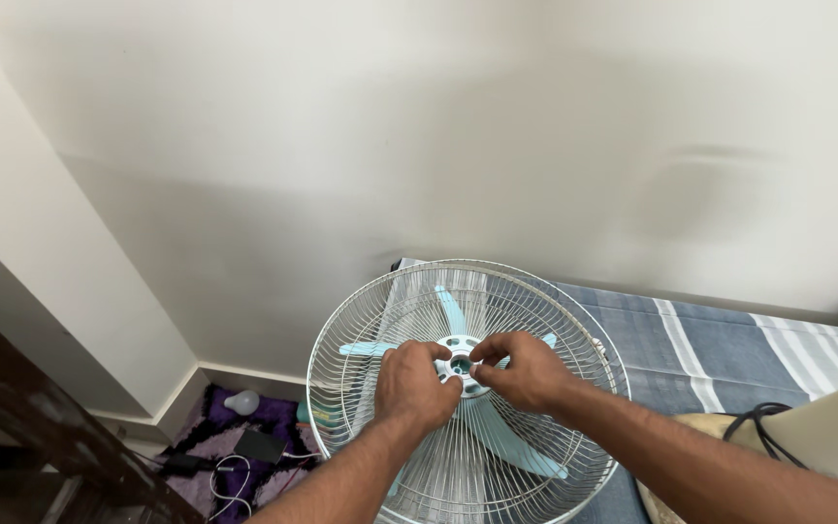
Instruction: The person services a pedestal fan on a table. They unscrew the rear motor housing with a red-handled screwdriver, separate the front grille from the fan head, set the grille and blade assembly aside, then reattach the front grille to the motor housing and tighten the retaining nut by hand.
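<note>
A round fan with a white wire guard point(361, 320) and pale blue blades point(506, 442) stands in front of me. The front guard is off, so the blades lie bare. My left hand point(411, 386) and my right hand point(526, 369) meet at the white hub point(460, 364) in the middle. The fingertips of both hands pinch the hub's cap from either side. My forearms reach in from the lower edge and cover the lower blades.
A bed with a blue and white striped sheet point(710, 340) lies right of the fan. A black cable point(763, 422) rests on a beige object at lower right. On the purple mat point(215, 437) at lower left lie a white bulb point(241, 402), cords and a dark device. Dark furniture point(21, 427) stands far left.
</note>
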